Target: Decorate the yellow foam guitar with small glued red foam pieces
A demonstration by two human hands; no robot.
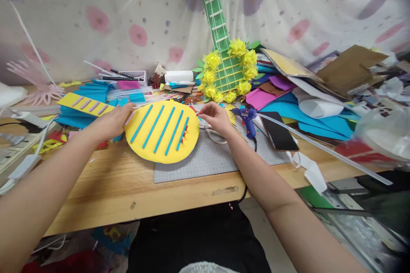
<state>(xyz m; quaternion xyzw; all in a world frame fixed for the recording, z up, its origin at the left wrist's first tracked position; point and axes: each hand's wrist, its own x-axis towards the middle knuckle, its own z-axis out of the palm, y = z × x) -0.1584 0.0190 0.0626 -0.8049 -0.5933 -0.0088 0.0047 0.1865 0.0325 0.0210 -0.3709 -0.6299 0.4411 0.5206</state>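
A yellow craft guitar (150,147) has a round body crossed by several blue strips, with small red pieces (183,135) along the rightmost one. Its yellow neck (83,105), striped in pale purple, points left. My left hand (123,118) is closed around the neck where it meets the body. Just off the body's right edge, my right hand (216,117) pinches what looks like a small red piece at its fingertips. Beside that hand lie scissors (216,137), partly hidden. A blue glue gun (247,119) with a long clear glue stick rests right of the hand.
A grey cutting mat (192,168) lies on the wooden table (105,196). Behind stands a green paper guitar (218,17) with yellow flowers. A phone (279,132) and blue sheets (323,121) are at right. A power strip (16,149) sits at left.
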